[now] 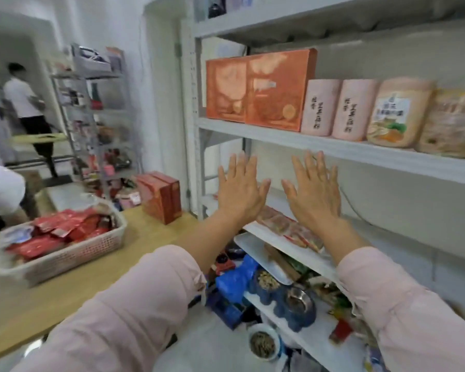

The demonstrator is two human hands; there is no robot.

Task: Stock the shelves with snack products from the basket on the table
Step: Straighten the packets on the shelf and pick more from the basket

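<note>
Head view: the basket (65, 253) of snack products sits at the near left on the table (51, 299), heaped with red packets (62, 232) and well apart from both hands.
Also on the table: two tall orange cartons (163, 197) stand upright at the far end, just beside the shelf frame.
Left hand (239, 194): raised flat, fingers straight and spread, back toward me, holding nothing.
Right hand (314, 194): the same, flat and spread with nothing in it, just beside the left at the same height.
Shelves (333, 154): both hands hang in front of the open bay under the middle board. Above it stand orange boxes (261, 89) and pink pouches (338, 111). Below the hands a few flat packets (282, 224) lie on the lower board.
Stage: I'd say no product is in hand, so a reach left to the basket comes next.
Risk, basket: it is piled above its rim, so grabbing a packet from low in the heap could spill others onto the table.
Risk, cartons: they stand between basket and shelf, and a sleeve swinging across could tip them.
Risk, floor: pet bowls (293, 302) and a blue bag (236, 277) crowd the foot of the shelves, and a dropped packet could land in them.
Room: at the far left someone in a white shirt (24, 103) stands by another rack.
</note>
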